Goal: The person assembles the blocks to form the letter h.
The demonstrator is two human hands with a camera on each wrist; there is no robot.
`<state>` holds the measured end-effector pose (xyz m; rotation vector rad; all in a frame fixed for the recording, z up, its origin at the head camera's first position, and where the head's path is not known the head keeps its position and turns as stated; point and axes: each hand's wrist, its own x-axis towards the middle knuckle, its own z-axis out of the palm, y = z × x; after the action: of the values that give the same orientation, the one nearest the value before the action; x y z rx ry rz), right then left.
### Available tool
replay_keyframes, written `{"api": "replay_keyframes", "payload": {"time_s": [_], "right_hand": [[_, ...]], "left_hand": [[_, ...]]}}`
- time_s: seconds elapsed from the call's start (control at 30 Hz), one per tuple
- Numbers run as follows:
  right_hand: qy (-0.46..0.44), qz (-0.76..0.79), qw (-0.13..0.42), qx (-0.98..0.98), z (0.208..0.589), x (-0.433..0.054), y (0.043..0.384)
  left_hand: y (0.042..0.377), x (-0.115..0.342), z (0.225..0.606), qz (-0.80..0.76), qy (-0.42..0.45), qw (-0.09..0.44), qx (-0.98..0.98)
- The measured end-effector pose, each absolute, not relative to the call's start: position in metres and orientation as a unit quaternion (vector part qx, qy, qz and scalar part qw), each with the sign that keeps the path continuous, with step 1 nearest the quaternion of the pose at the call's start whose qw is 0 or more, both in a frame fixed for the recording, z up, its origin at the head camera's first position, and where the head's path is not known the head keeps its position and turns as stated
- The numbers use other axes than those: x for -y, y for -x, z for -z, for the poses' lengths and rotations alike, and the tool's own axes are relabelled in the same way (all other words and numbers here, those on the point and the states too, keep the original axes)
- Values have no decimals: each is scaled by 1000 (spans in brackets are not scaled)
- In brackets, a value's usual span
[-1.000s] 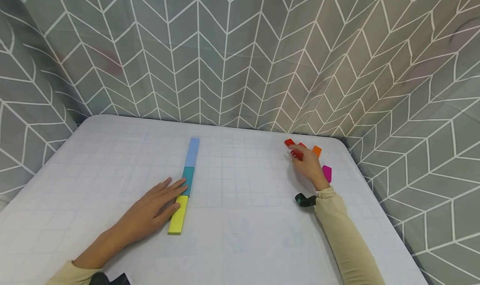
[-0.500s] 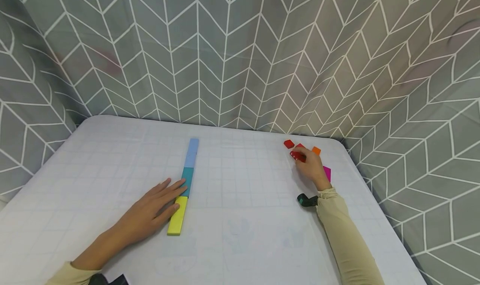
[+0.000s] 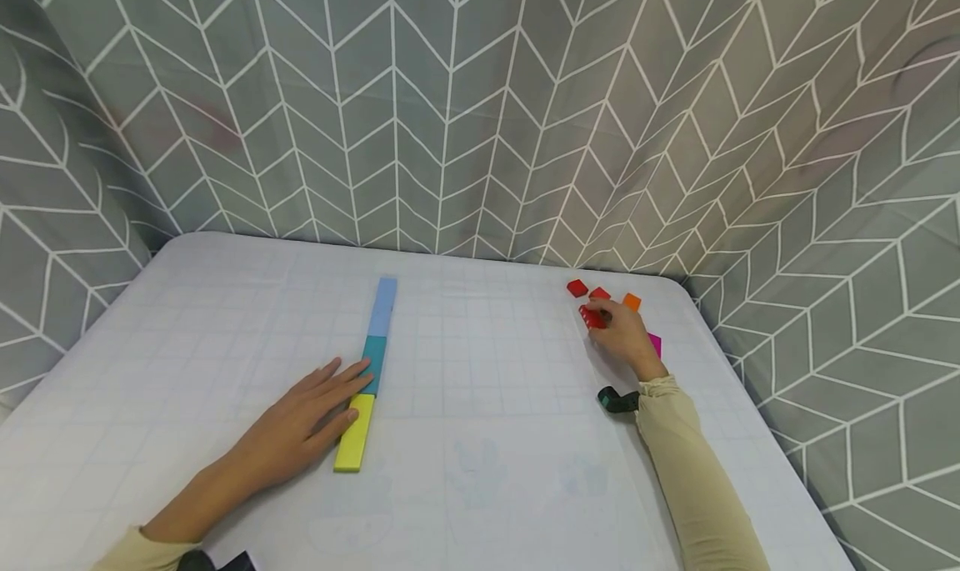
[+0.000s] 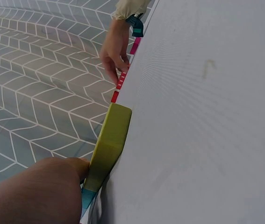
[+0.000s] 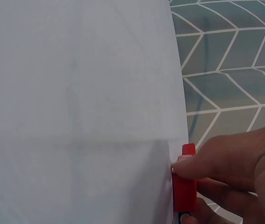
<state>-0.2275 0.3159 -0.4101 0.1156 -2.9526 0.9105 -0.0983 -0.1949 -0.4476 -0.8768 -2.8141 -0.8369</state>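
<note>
My left hand (image 3: 303, 425) lies with straight fingers along a row of flat bars, fingertips on the teal bar (image 3: 377, 353) and thumb against the yellow bar (image 3: 355, 438). A light blue bar (image 3: 384, 306) continues the row at the far end. In the left wrist view the yellow bar (image 4: 111, 140) looms large past the wrist. At the right, my right hand (image 3: 621, 335) pinches a red block (image 3: 591, 316) with white marks on its side. The right wrist view has the thumb on this red block (image 5: 184, 191), fingers on its other side.
Two smaller red blocks (image 3: 577, 288) sit beyond the right hand. An orange block (image 3: 632, 302) and a partly hidden magenta block (image 3: 656, 345) lie at its right. The white-covered table (image 3: 480, 488) meets a patterned grey curtain (image 3: 450, 112) at its back edge.
My right hand has drawn slightly right and nearer, its index finger coming back from the farthest red block onto the marked red block. The left hand and the bar row look unmoved.
</note>
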Motion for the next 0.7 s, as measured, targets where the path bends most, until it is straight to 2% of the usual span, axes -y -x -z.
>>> {"api": "replay_keyframes", "payload": {"time_s": [0.43,0.7], "right_hand": [[-34,-284,0,958,410,-326,227],[-44,-284,4,958,413,-328,227]], "left_hand": [[99,196,450,272,283,36,919],[98,196,453,267,280,39,921]]}}
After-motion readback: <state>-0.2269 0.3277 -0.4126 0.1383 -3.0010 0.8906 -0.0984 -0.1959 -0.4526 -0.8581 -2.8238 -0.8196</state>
